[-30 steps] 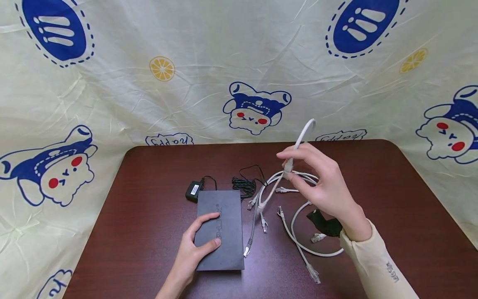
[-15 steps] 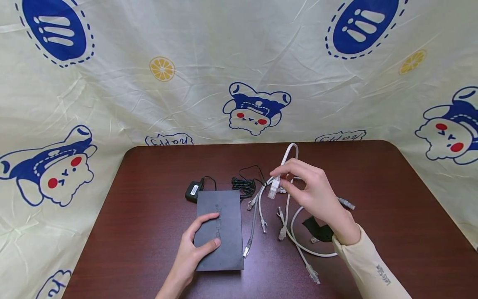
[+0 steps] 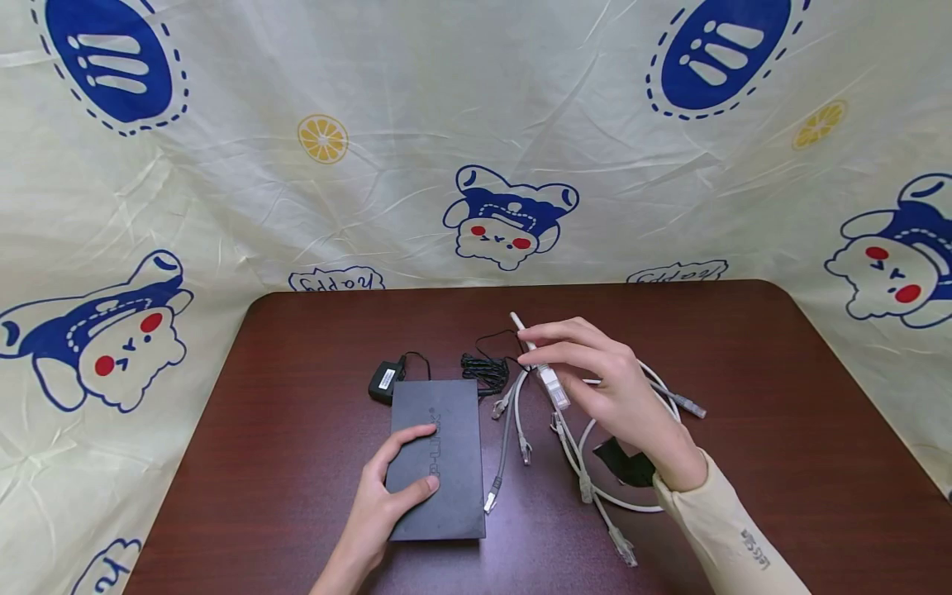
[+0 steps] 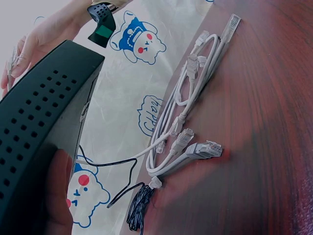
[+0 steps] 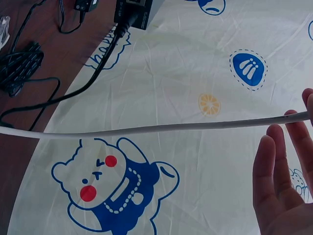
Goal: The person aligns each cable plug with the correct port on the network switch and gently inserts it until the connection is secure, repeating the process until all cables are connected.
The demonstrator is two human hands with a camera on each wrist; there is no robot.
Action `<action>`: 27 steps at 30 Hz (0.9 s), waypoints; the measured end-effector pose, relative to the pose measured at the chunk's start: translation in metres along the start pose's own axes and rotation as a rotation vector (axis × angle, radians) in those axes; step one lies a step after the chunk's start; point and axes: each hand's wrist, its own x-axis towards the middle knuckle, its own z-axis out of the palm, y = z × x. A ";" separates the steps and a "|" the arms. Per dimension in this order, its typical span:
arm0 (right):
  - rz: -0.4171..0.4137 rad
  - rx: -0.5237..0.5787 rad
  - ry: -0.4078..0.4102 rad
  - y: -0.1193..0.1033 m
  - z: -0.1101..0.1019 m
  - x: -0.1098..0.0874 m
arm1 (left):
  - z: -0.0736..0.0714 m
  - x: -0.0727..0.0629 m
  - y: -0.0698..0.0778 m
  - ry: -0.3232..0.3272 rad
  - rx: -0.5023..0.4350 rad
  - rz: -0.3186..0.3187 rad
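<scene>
Fig.: White plug (image 3: pixel 553 387) shifted left and nearer, pinched by the right hand (image 3: pixel 616 380).
Left hand (image 3: pixel 378 500) grips the dark box (image 3: pixel 459 463), thumb and forefinger spread.

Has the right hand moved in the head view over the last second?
Yes. Against the table, the right hand has moved left, closer to the dark box, and lower in view, away from the table's far edge.

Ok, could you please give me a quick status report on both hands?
Left hand gripping dark box. Right hand holding white cable near its plug. Other cables loose on table, possible snag.
</scene>
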 end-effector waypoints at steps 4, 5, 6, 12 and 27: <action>0.000 0.027 -0.022 -0.001 0.004 -0.001 | 0.000 0.000 0.000 0.002 -0.004 0.002; 0.007 0.037 -0.028 -0.001 0.005 -0.001 | 0.000 -0.001 0.000 0.002 -0.006 0.002; 0.017 0.048 -0.033 -0.002 0.006 -0.001 | 0.000 -0.001 0.000 0.001 -0.006 0.002; 0.009 0.092 -0.043 -0.003 0.009 0.000 | 0.000 -0.001 0.000 0.003 -0.003 0.002; -0.077 0.197 -0.020 -0.006 0.015 0.003 | -0.001 -0.001 0.002 0.017 -0.012 0.010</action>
